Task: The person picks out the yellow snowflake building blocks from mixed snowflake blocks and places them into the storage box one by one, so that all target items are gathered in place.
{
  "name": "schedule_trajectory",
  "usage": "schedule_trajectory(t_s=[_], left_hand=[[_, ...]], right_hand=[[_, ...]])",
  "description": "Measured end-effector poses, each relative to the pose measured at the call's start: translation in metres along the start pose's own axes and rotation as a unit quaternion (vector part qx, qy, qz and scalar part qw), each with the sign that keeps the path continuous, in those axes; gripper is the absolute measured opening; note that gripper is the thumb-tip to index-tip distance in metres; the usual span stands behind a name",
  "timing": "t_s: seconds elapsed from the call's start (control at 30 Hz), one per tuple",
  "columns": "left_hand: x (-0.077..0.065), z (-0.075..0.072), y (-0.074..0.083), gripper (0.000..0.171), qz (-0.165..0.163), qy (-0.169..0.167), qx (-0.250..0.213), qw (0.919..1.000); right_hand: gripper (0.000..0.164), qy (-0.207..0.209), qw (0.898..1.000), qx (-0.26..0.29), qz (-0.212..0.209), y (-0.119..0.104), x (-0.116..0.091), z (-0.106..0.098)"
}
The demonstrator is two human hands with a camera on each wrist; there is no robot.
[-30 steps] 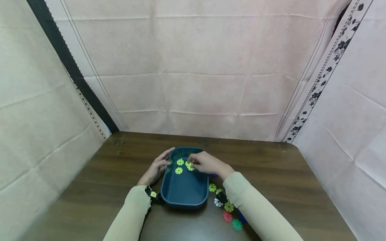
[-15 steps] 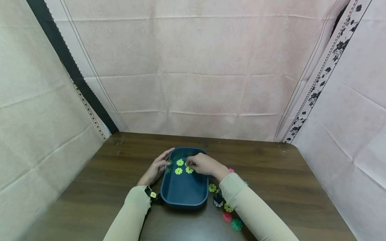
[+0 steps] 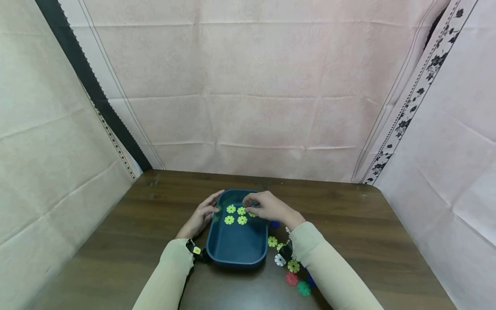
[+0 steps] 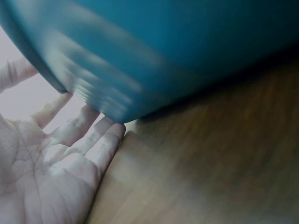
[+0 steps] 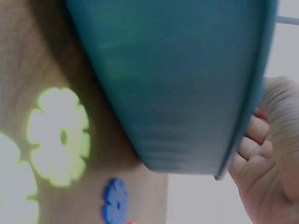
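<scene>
In the head view, a dark blue rectangular tray (image 3: 236, 245) stands on the table with several yellow flower-shaped discs (image 3: 229, 220) inside. My left hand (image 3: 199, 219) rests along the tray's left side. Its fingers are spread under the rim and against the outer wall (image 4: 117, 60) in the left wrist view. My right hand (image 3: 273, 209) reaches over the right rim, fingers bent and the fingertips beside a yellow disc (image 3: 241, 211). Another yellow disc (image 3: 252, 215) shows partly beneath the thumb. No disc is plainly visible in the grip; the tray wall hides the fingertips in the right wrist view.
More flower discs lie right of the tray, including a white one (image 3: 280, 260), a red one (image 3: 292, 278), a green one (image 3: 304, 288) and a blue one (image 5: 115, 201). My right forearm covers part of this group. Cloth walls (image 3: 248, 120) surround the table (image 3: 162, 206).
My right hand dips slightly toward the near yellow disc, then draws up and right, leaving that disc in the tray. Another disc now shows under its thumb. The left hand stays still.
</scene>
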State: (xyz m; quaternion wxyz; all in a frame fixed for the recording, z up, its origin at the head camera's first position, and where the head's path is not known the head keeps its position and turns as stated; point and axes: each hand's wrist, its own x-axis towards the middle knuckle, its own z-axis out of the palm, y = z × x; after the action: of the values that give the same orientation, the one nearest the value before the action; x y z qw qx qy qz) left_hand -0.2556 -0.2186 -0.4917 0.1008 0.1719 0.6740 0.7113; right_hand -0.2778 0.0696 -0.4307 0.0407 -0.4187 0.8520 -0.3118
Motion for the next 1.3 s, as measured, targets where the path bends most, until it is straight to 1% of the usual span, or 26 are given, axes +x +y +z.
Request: schedule_trajectory(t_s=[0.23, 0.33, 0.5, 0.63, 0.73, 0.77, 0.8, 0.87, 0.93, 0.97, 1.0, 1.1, 1.2, 1.3], left_hand=[[-0.001, -0.001, -0.002, 0.064, 0.001, -0.002, 0.007, 1.0], [-0.001, -0.001, -0.002, 0.063, -0.002, 0.001, 0.008, 1.0], [-0.001, 0.001, -0.003, 0.064, -0.005, 0.002, 0.009, 0.9999], [0.0, 0.003, -0.002, 0.063, -0.001, -0.001, 0.008, 1.0], [-0.001, 0.002, -0.002, 0.063, 0.0, 0.0, 0.001, 1.0], [-0.001, 0.001, -0.002, 0.063, 0.0, 0.0, 0.002, 1.0], [-0.002, 0.0, -0.001, 0.063, 0.0, 0.0, 0.004, 1.0], [-0.001, 0.001, -0.004, 0.063, -0.004, -0.002, 0.004, 1.0], [0.0, 0.001, -0.005, 0.062, -0.005, 0.001, 0.003, 1.0], [0.001, 0.001, -0.005, 0.062, -0.006, 0.003, 0.003, 1.0], [0.002, 0.0, -0.005, 0.062, -0.005, 0.006, 0.004, 1.0], [0.003, -0.001, -0.004, 0.062, -0.007, 0.009, 0.005, 0.9999], [0.005, -0.002, -0.004, 0.062, -0.008, 0.006, 0.008, 0.9999], [0.007, -0.004, -0.004, 0.061, -0.01, 0.007, 0.002, 0.9999]], right_hand=[[0.022, 0.054, 0.998, 0.029, 0.014, 0.003, -0.019, -0.014], [0.021, 0.075, 0.996, 0.044, 0.016, 0.007, -0.03, -0.018], [0.022, 0.115, 0.99, 0.078, 0.026, 0.017, -0.058, -0.02], [0.018, 0.16, 0.982, 0.098, 0.029, 0.036, -0.088, -0.019], [0.017, 0.199, 0.972, 0.116, 0.046, 0.054, -0.113, -0.018], [0.017, 0.212, 0.966, 0.136, 0.06, 0.06, -0.122, -0.017], [0.018, 0.226, 0.958, 0.162, 0.074, 0.065, -0.131, -0.016], [0.02, 0.258, 0.938, 0.205, 0.108, 0.073, -0.151, -0.015], [0.019, 0.286, 0.923, 0.221, 0.132, 0.074, -0.166, -0.017], [0.018, 0.296, 0.918, 0.222, 0.143, 0.073, -0.172, -0.018], [0.018, 0.301, 0.918, 0.206, 0.152, 0.071, -0.175, -0.02], [0.015, 0.291, 0.933, 0.135, 0.166, 0.064, -0.18, -0.023], [0.014, 0.279, 0.939, 0.105, 0.171, 0.059, -0.18, -0.024], [0.012, 0.282, 0.941, 0.101, 0.161, 0.056, -0.176, -0.023]])
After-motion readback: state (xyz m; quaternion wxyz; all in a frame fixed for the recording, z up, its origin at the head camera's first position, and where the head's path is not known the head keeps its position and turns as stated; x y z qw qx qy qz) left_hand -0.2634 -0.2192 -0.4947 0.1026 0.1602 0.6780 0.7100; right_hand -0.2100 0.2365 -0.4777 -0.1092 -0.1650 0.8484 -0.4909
